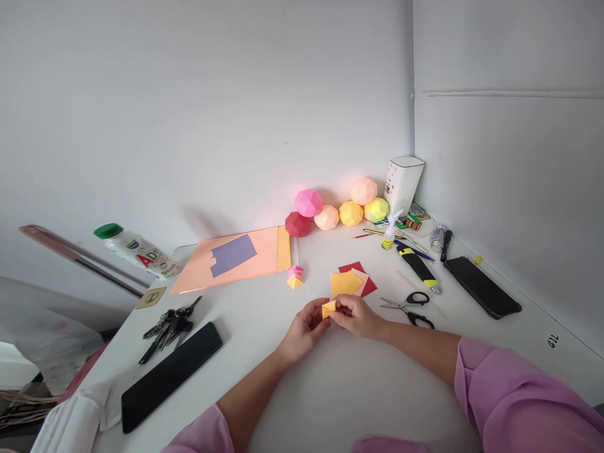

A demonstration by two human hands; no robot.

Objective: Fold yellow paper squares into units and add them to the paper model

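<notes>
A small folded piece of yellow-orange paper [329, 309] is pinched between my two hands above the white table. My left hand [309, 324] grips its left side with closed fingers. On the opposite edge, my right hand [357, 316] holds it between thumb and fingers. Just beyond my hands lie flat paper pieces: a yellow sheet [344, 284], with pink and red paper [370, 287] partly under it. Left of these sit small folded paper pieces in pink and yellow [295, 277]. Black-handled scissors [409, 307] lie spread to the right of my right hand.
Faceted paper balls [352, 213] line the wall. At left are a peach sheet [195, 274] with purple paper [233, 254], a bottle [141, 251], keys [170, 327] and a black phone-like slab [172, 376]. A glue bottle [388, 236], cutter [419, 269] and black case [482, 287] lie right.
</notes>
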